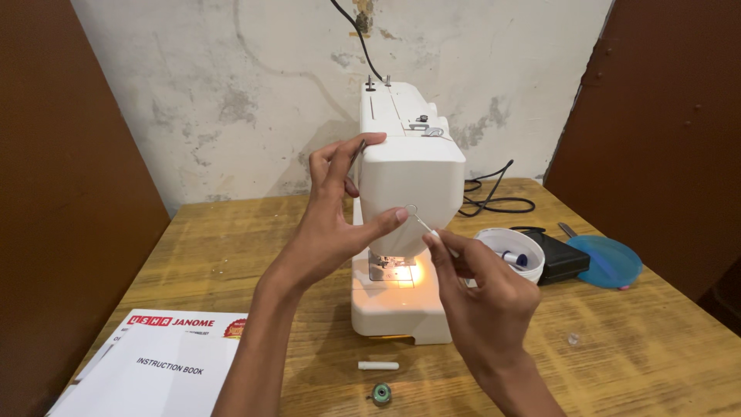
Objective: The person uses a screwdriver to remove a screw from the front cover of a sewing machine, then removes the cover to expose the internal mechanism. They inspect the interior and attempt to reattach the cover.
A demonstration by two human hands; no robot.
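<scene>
Bobbin (381,394), green, lies nearest on the bench (617,347), with a small white pin (378,365) just beyond it at twelve o'clock. Farther in, the right hand (482,297) pinches a thin wire needle threader (421,222), its long axis slanting toward ten o'clock, loop touching the white sewing machine (411,174) face. The left hand (336,224) spreads open against that face, thumb tip just beside the loop at nine o'clock, holding nothing. A white tub (513,259) sits at three o'clock.
</scene>
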